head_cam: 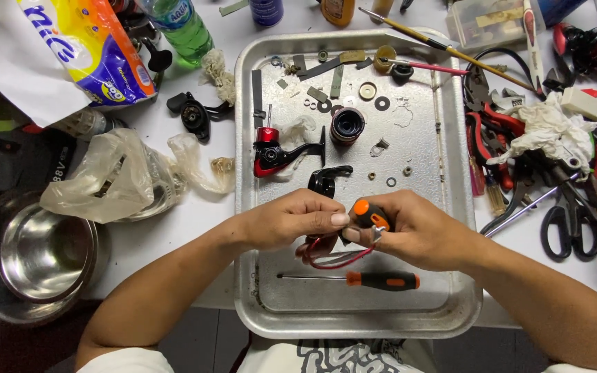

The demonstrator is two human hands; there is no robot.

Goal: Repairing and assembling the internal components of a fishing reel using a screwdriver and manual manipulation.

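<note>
Both hands meet over the metal tray (450,304): left hand (291,221) clenched on a reel part (323,183), right hand (409,231) gripping an orange-capped screwdriver (366,214). Slippage could scatter the washers (381,103) nearby.

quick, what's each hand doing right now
Left hand: closed around a small part with a thin red wire loop.
Right hand: closed on an orange-and-black screwdriver handle.

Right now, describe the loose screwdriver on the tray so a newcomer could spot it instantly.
Start at the metal tray in the middle of the table. Below the left hand and right hand, near the tray's front edge, lies the screwdriver. It lies flat and untouched, with a thin shaft pointing left and a black-and-orange handle, unlike the orange-capped tool held between the hands.
</note>
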